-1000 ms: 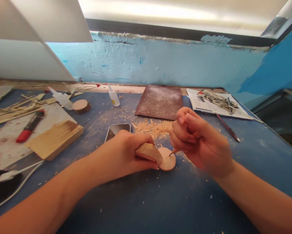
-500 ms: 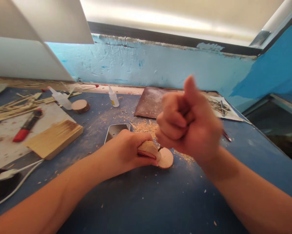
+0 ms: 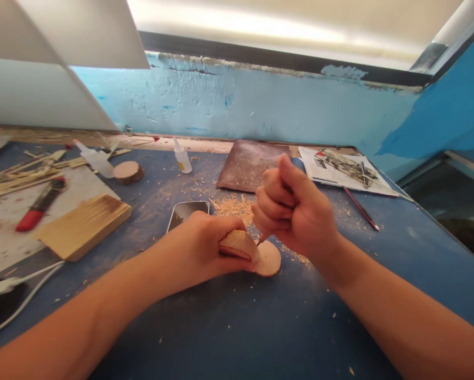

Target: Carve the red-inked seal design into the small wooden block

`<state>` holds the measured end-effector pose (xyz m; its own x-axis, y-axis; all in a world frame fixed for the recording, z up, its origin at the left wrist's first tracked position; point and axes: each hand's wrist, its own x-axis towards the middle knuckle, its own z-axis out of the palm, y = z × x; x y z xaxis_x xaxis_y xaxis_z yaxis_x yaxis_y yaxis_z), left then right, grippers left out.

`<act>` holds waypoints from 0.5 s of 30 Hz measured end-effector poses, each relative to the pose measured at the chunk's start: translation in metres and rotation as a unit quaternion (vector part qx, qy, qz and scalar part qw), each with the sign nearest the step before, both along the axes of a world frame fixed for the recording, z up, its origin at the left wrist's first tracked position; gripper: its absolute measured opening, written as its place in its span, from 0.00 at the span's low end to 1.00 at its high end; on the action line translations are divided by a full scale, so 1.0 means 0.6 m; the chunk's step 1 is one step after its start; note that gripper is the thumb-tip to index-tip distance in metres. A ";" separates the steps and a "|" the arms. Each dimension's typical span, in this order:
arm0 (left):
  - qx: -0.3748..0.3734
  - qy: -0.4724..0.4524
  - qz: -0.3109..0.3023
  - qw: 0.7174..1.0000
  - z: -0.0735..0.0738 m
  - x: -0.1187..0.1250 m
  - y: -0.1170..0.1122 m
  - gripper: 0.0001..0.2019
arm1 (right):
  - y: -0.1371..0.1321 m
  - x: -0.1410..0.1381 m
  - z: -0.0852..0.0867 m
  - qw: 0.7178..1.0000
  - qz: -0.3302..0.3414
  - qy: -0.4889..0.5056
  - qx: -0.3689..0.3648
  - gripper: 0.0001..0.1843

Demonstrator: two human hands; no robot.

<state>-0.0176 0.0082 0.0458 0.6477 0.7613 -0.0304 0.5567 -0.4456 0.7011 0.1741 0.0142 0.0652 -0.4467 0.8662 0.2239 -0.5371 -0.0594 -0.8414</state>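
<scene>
The left hand (image 3: 205,240) is clamped on one pale half-round wooden piece (image 3: 239,243) at the edge of one flat round wooden disc (image 3: 270,259) on the blue table (image 3: 221,348), the right hand (image 3: 294,211) fisted around one thin dark-tipped tool (image 3: 259,243).

A dark-blue, flat-topped desk (image 3: 205,338) stands against a chipped, light-blue painted wall (image 3: 237,105) along its far edge. Above the wall runs a straight, dark window frame (image 3: 260,55) under a bright, cream-white pane (image 3: 292,21). Flat white panels (image 3: 86,31) show above the far left corner. Past the right edge sits a dark, pale-rimmed shape (image 3: 450,182), possibly furniture, near deeper-blue paint (image 3: 458,95).
</scene>
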 end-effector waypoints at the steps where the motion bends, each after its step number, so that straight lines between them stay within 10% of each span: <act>1: -0.001 -0.009 -0.004 1.000 -0.003 -0.001 0.001 0.11 | 0.002 0.002 -0.004 1.000 0.000 -0.011 -0.007 0.31; 15: -0.004 0.009 0.000 1.000 0.001 -0.002 0.003 0.11 | 0.003 0.000 -0.028 0.999 -0.006 -0.027 -0.027 0.33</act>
